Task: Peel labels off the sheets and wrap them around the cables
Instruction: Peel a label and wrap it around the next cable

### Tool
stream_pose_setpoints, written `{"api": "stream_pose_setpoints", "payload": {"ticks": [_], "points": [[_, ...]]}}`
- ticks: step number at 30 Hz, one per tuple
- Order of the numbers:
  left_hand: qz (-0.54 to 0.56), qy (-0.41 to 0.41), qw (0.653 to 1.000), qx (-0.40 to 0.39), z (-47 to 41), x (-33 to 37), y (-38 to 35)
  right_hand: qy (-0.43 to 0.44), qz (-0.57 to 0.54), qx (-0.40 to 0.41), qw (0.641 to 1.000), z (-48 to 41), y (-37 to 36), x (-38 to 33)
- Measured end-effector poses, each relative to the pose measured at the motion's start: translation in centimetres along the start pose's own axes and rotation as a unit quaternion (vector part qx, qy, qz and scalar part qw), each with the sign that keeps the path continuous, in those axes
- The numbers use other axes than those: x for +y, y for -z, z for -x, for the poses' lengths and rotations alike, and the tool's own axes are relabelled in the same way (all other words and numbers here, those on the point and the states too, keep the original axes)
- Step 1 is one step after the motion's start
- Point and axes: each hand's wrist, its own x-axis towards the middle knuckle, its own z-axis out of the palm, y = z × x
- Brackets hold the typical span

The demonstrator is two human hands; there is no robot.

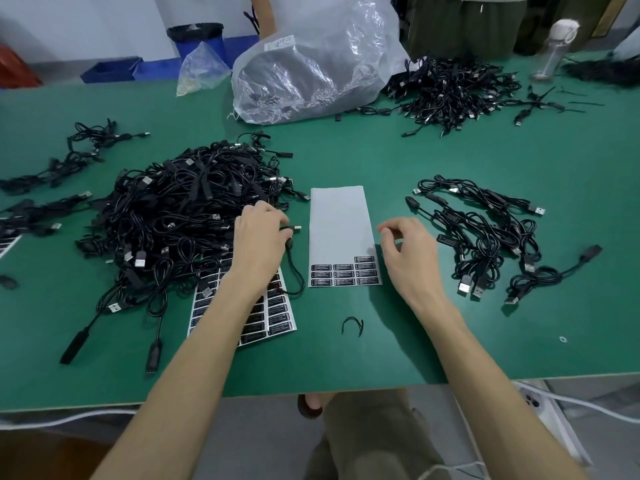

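The cable in hand point(293, 251) was at the near right edge of the big unlabelled heap point(180, 209). The left hand point(258, 233) gripped it with fingers curled round the cord, and its USB plug poked out to the right toward the label sheet point(341, 220). That sheet lay flat in the middle of the green table point(346, 358), between the two hands, probably so that either one could reach it. Most of its backing was bare, and only a few rows of black labels point(344, 273) were left along its near edge.

The right hand point(407, 252) hovered just right of the sheet, fingers loosely curled and thumb close to forefinger, with nothing visible between them. It looked ready to pick at a label.

A second, fuller sheet point(277, 306) lay under the left forearm, its far end tucked beneath the heap. A smaller spread of cables point(485, 237) lay to the right, apparently the finished lot, kept apart from the heap.

The print on the labels was too small to read, and no wrapped label could be made out on the right-hand cables. The left fingertips were hidden behind the hand. Further off stood a plastic bag point(311, 64) and another cable heap point(450, 88).
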Motion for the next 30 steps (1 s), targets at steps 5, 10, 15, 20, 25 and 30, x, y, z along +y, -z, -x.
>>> {"api": "stream_pose_setpoints", "payload": {"ticks": [5,10,15,20,25,30], "points": [[-0.011,-0.034,0.998,0.042,0.2,0.0,-0.6,0.002,0.0,-0.02,1.0,0.0,-0.4,0.1],[0.116,-0.132,0.977,0.121,1.9,3.3,-0.5,-0.005,-0.068,-0.047,0.997,0.1,-0.6,0.2],[0.175,-0.232,0.952,0.092,3.5,6.6,-1.4,-0.039,-0.243,-0.102,0.964,0.2,-0.3,-0.5],[0.279,-0.194,0.94,0.032,4.0,7.1,-2.9,-0.025,-0.22,-0.081,0.972,0.2,0.3,-0.4],[0.277,-0.094,0.954,0.066,3.5,5.6,-2.8,-0.008,-0.195,-0.036,0.98,0.2,0.4,-0.6],[0.239,-0.023,0.969,0.055,3.2,4.8,-2.5,-0.007,-0.207,0.041,0.977,0.3,0.9,-0.7]]}}
